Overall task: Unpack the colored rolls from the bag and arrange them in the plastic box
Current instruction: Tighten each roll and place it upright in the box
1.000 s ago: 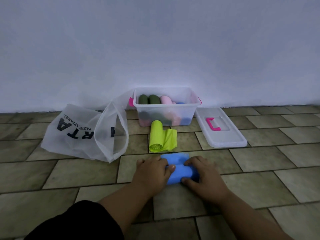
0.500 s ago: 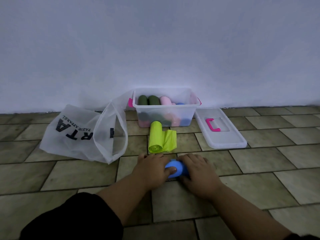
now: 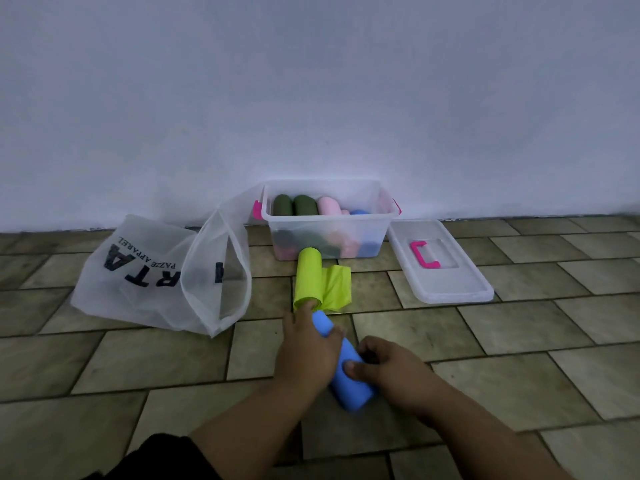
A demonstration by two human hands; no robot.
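A blue roll (image 3: pixel 349 386) lies slanted on the tiled floor in front of me. My left hand (image 3: pixel 306 351) grips its far end and my right hand (image 3: pixel 388 370) grips its near side. Just beyond it lies a lime-green roll (image 3: pixel 308 277), partly unrolled, its loose flap spread to the right. The clear plastic box (image 3: pixel 329 223) stands against the wall and holds dark green, pink and blue rolls. The translucent white bag (image 3: pixel 162 275) with black lettering lies open on the floor to the left.
The box's clear lid (image 3: pixel 450 282) with a pink handle lies flat on the floor right of the box. A white wall (image 3: pixel 311 98) closes off the far side. Olive floor tiles (image 3: pixel 519 341) stretch to the right and front.
The flat blue sheet has been rolled up into a tight roll. Both hands have turned it from crosswise to slanted and pulled it closer to me.
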